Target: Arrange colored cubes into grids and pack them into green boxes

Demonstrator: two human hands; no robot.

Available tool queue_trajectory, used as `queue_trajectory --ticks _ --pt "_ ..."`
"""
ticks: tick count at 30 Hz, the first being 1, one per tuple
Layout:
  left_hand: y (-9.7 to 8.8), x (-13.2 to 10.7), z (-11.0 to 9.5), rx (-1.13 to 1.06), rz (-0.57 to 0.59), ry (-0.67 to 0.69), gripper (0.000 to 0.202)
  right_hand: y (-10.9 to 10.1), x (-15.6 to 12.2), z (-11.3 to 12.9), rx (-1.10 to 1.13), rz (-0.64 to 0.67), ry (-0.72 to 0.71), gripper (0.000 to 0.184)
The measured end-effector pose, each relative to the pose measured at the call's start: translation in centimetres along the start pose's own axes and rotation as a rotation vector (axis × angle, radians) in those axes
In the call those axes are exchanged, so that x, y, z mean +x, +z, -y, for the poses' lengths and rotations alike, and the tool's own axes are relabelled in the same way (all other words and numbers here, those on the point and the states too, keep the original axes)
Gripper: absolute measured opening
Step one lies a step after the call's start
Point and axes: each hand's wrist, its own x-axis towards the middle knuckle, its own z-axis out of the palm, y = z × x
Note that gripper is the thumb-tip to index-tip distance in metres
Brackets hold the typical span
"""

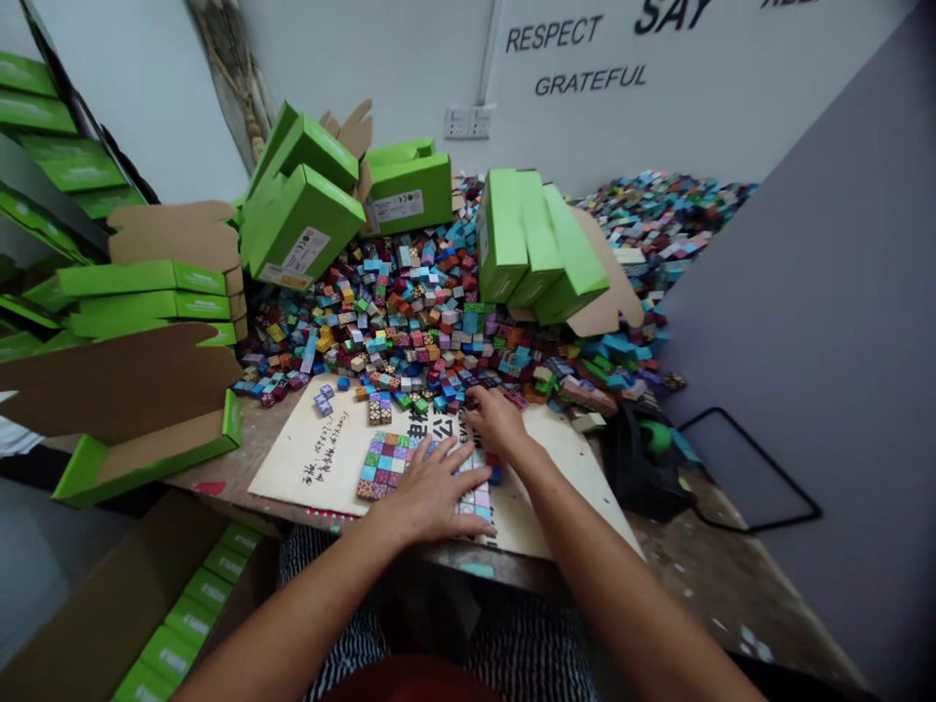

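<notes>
My left hand (431,492) lies open and flat just beside the small multicoloured cube grid (384,466) on the cream printed board (307,468); I can't tell whether my curled right hand (497,421) grasps anything. The cubes seem light, stiff and loose: pinch their edges.

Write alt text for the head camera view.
A person's left hand rests on a grid of small patterned blocks on a printed board, while the right hand touches blocks at the edge of a large multicoloured heap. Green cardboard boxes surround the heap.
</notes>
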Motion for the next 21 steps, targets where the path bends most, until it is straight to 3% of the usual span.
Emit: queue_trajectory --ticks 2,4,7,9,13,17,19,21 --pt "0.4 0.0 0.0 -0.006 -0.008 -0.007 0.071 0.3 0.2 -0.2 -0.017 0.004 0.004 0.022" --pt "0.6 -0.1 0.1 -0.014 -0.011 -0.013 0.071 -0.5 -1.3 -0.8 -0.025 0.018 0.009 0.02" --pt "0.6 -0.2 0.2 -0.028 -0.013 -0.008 0.071 -2.8 -5.8 -1.9 0.008 0.022 0.053 0.025" --pt "0.6 -0.3 0.1 -0.032 -0.021 0.002 0.071 -4.1 -9.3 -2.3 0.159 0.009 0.084 0.03" --pt "0.6 -0.2 0.1 -0.024 -0.02 -0.008 0.069 -3.4 -14.3 -1.4 0.137 0.116 0.005 0.021" --pt "0.5 -0.2 0.0 -0.011 0.002 -0.004 0.07 -1.7 -15.0 -1.2 0.056 0.023 -0.061 0.015" --pt "0.5 -0.2 0.0 -0.009 0.002 0.001 0.069 -2.2 -14.3 -1.8 0.103 0.122 -0.06 0.017" --pt "0.5 -0.2 0.0 -0.008 -0.007 0.002 0.069 -3.4 -12.9 -2.4 0.161 0.311 -0.081 0.017"
